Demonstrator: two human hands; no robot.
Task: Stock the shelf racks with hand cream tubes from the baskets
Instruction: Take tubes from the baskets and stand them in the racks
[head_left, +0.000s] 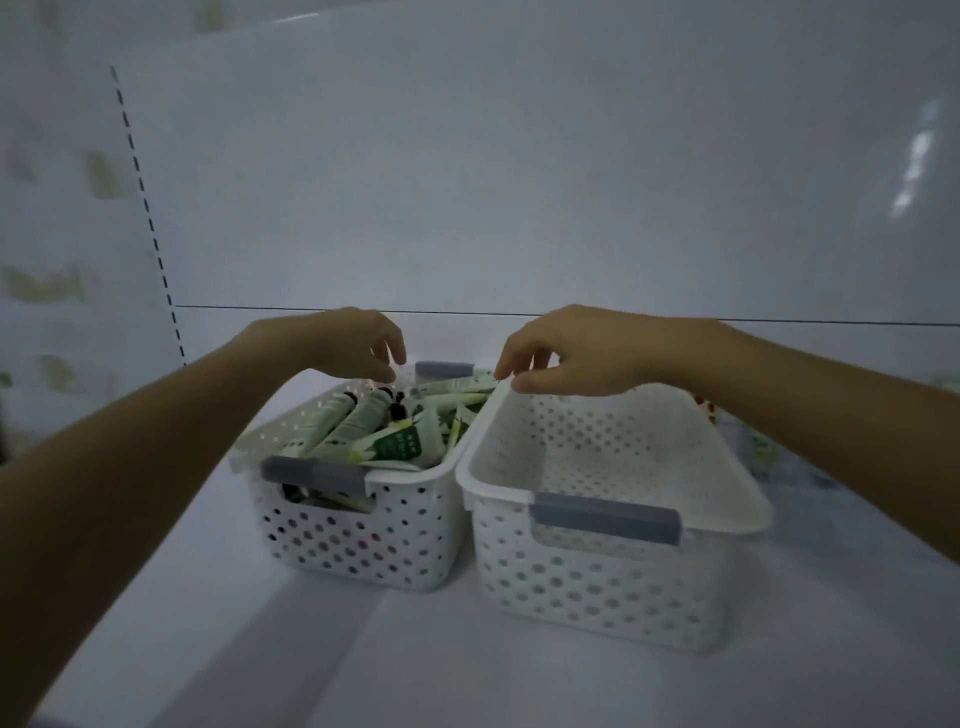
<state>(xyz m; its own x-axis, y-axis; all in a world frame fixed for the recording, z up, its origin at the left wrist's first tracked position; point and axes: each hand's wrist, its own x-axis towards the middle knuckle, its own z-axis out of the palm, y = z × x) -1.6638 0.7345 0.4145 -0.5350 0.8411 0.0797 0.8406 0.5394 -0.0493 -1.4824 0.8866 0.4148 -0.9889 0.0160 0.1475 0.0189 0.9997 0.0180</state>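
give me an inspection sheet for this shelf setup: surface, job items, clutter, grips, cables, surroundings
surface: white shelf board, bearing two baskets side by side
job's things: left basket piled with hand cream tubes; right basket shows no tubes inside
clutter: small items behind the right basket, too blurred to name
grips: left hand, fingers curled down over the tubes at the left basket's far end; right hand, fingertips at the far left corner of the right basket's rim; cannot tell whether either holds anything
cables: nothing seen
surroundings: white back panel; slotted upright at left; blurred green shapes beyond it
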